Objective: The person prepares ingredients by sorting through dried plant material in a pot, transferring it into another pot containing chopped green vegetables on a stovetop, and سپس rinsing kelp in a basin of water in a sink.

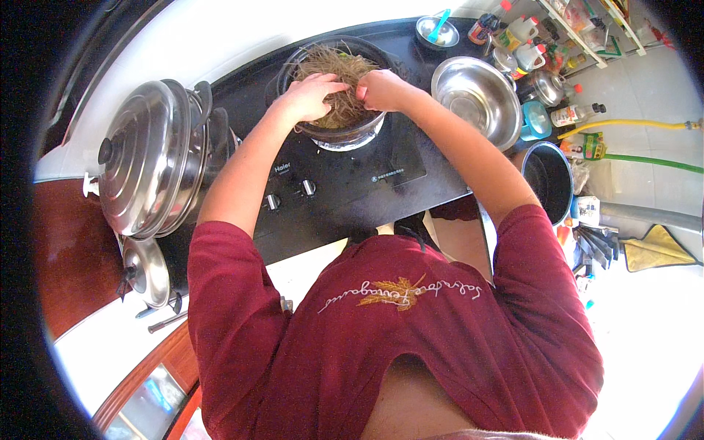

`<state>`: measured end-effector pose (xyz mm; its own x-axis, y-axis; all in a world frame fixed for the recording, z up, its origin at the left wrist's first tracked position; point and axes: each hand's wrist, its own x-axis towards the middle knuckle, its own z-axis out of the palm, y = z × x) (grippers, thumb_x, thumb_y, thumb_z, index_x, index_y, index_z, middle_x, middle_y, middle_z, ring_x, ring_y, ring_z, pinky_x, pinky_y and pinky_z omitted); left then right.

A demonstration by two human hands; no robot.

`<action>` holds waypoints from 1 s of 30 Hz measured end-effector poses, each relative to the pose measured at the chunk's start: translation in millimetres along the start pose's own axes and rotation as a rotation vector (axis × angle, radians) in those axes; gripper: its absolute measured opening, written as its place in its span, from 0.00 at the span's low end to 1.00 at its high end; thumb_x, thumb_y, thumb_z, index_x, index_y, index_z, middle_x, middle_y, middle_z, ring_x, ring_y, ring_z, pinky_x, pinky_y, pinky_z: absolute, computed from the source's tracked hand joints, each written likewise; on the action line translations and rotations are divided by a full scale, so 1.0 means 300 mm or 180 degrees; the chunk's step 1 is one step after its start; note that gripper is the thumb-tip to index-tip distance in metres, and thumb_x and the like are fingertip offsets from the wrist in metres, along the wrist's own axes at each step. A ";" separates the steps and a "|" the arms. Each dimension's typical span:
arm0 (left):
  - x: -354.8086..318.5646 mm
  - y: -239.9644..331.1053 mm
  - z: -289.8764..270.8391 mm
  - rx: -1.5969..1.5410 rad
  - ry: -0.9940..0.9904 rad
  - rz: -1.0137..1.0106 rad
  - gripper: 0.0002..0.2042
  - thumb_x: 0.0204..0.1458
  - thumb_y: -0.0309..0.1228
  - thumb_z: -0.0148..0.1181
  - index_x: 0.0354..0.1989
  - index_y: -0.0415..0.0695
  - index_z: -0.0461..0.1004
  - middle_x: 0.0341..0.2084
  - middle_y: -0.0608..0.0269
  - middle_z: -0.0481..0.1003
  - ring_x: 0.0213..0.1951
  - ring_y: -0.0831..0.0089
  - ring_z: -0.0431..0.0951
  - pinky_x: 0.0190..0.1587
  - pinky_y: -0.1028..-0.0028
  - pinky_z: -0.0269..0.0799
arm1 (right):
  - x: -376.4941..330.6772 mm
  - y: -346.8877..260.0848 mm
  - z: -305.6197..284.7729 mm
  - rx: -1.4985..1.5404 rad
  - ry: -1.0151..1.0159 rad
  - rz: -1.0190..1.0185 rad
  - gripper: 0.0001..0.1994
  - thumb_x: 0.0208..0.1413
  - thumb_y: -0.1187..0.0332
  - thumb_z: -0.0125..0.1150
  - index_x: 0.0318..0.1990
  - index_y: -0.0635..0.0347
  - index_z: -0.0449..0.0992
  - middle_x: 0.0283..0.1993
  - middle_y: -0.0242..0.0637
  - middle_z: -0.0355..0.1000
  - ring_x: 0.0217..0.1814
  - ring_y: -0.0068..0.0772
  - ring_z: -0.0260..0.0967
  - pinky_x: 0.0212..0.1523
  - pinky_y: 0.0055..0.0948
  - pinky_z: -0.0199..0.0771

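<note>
While L hand (312, 97), fingers half-open, touches stalks (336, 67), R hand (386, 89) curled, both grips unclear; blk cooktop (396, 152), wht wall (235, 29).

The scene before you is bright, in places too bright. Down at the right, the floor (645, 359) is burned to plain white, and the wall (213, 51) behind the counter is also nearly without detail. You can see hard glare on the steel lid (139, 147) and inside the basin (477, 99), while the black stove (345, 176) stays dark, with weak reflections. Your left hand (317, 97) looks pale from strong light. The fine strands of the straw (341, 70) are rather soft. Toward the rim, straight edges bend, and black corners close the round view. The light's source you cannot tell.
</note>
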<state>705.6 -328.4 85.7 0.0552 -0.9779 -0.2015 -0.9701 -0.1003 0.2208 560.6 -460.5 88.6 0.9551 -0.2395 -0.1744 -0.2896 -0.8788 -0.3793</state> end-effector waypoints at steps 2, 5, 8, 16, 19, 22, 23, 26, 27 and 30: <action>0.001 -0.001 0.004 0.0021 0.0084 -0.0057 0.28 0.43 0.27 0.55 0.57 0.56 0.62 0.59 0.58 0.58 0.60 0.59 0.58 0.60 0.63 0.57 | 0.012 -0.002 0.054 0.0136 0.0428 -0.0057 0.06 0.39 0.68 0.54 0.24 0.57 0.77 0.27 0.45 0.73 0.34 0.47 0.72 0.37 0.38 0.72; -0.002 0.018 0.002 -0.0011 0.0175 -0.0139 0.27 0.43 0.28 0.57 0.56 0.56 0.63 0.59 0.57 0.58 0.60 0.59 0.58 0.60 0.63 0.57 | 0.016 -0.002 0.091 0.0193 0.0862 0.0054 0.07 0.39 0.67 0.54 0.22 0.57 0.77 0.27 0.46 0.73 0.33 0.47 0.73 0.37 0.39 0.73; -0.015 0.024 -0.010 -0.0336 0.0257 -0.0153 0.25 0.44 0.28 0.58 0.55 0.54 0.66 0.60 0.57 0.57 0.60 0.59 0.58 0.60 0.64 0.56 | 0.001 0.002 0.066 0.0407 0.0858 0.0273 0.07 0.36 0.68 0.56 0.24 0.57 0.77 0.29 0.45 0.74 0.35 0.45 0.73 0.40 0.37 0.73; -0.096 -0.018 -0.038 -0.0705 0.1311 0.0206 0.22 0.44 0.25 0.58 0.51 0.48 0.68 0.59 0.54 0.58 0.60 0.58 0.58 0.60 0.66 0.56 | -0.113 0.034 -0.045 0.0409 0.1047 0.0016 0.13 0.35 0.67 0.63 0.31 0.61 0.75 0.32 0.43 0.73 0.38 0.42 0.72 0.41 0.34 0.72; -0.186 -0.010 -0.077 -0.0501 0.1475 -0.0066 0.23 0.43 0.27 0.59 0.51 0.46 0.68 0.55 0.53 0.62 0.57 0.58 0.61 0.59 0.66 0.57 | -0.182 0.042 -0.070 0.0324 0.0992 0.0026 0.13 0.40 0.65 0.63 0.32 0.62 0.74 0.31 0.45 0.74 0.37 0.43 0.72 0.40 0.35 0.72; -0.297 0.029 -0.061 -0.0711 0.1463 -0.0552 0.25 0.41 0.29 0.62 0.51 0.46 0.67 0.50 0.53 0.65 0.51 0.57 0.67 0.54 0.66 0.62 | -0.237 0.025 -0.060 0.0562 0.0872 0.0265 0.12 0.41 0.63 0.63 0.31 0.61 0.74 0.29 0.47 0.74 0.35 0.47 0.73 0.38 0.39 0.72; -0.329 0.039 -0.043 -0.0983 0.1408 -0.0685 0.26 0.40 0.29 0.63 0.52 0.46 0.67 0.48 0.53 0.66 0.51 0.57 0.67 0.54 0.66 0.63 | -0.237 0.021 -0.044 0.0622 0.0884 0.0279 0.12 0.41 0.64 0.63 0.31 0.61 0.74 0.29 0.46 0.74 0.35 0.47 0.73 0.38 0.39 0.72; -0.367 0.076 0.021 -0.1612 0.1311 -0.0861 0.27 0.38 0.23 0.63 0.52 0.43 0.65 0.43 0.55 0.67 0.37 0.64 0.73 0.42 0.71 0.70 | -0.229 0.001 0.006 0.0797 0.0887 0.0395 0.11 0.40 0.66 0.63 0.31 0.60 0.74 0.29 0.44 0.74 0.35 0.46 0.73 0.38 0.37 0.72; -0.367 0.076 0.052 -0.1720 0.1298 -0.0889 0.27 0.39 0.21 0.62 0.52 0.42 0.65 0.43 0.55 0.67 0.33 0.65 0.74 0.39 0.72 0.71 | -0.223 -0.001 0.029 0.0798 0.0967 0.0287 0.09 0.41 0.66 0.62 0.30 0.60 0.74 0.28 0.45 0.74 0.34 0.47 0.72 0.38 0.38 0.72; -0.323 0.048 0.099 -0.1629 0.1763 -0.0608 0.18 0.41 0.19 0.59 0.44 0.39 0.70 0.35 0.56 0.70 0.30 0.66 0.74 0.36 0.74 0.70 | -0.194 -0.016 0.049 0.0638 0.1092 0.0272 0.07 0.42 0.67 0.61 0.27 0.61 0.74 0.28 0.45 0.73 0.34 0.48 0.72 0.37 0.39 0.72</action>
<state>679.1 -229.5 80.3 0.4512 -0.8706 0.1960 -0.7095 -0.2167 0.6706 505.4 -436.0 87.1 0.8827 -0.4617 0.0876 -0.3428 -0.7601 -0.5520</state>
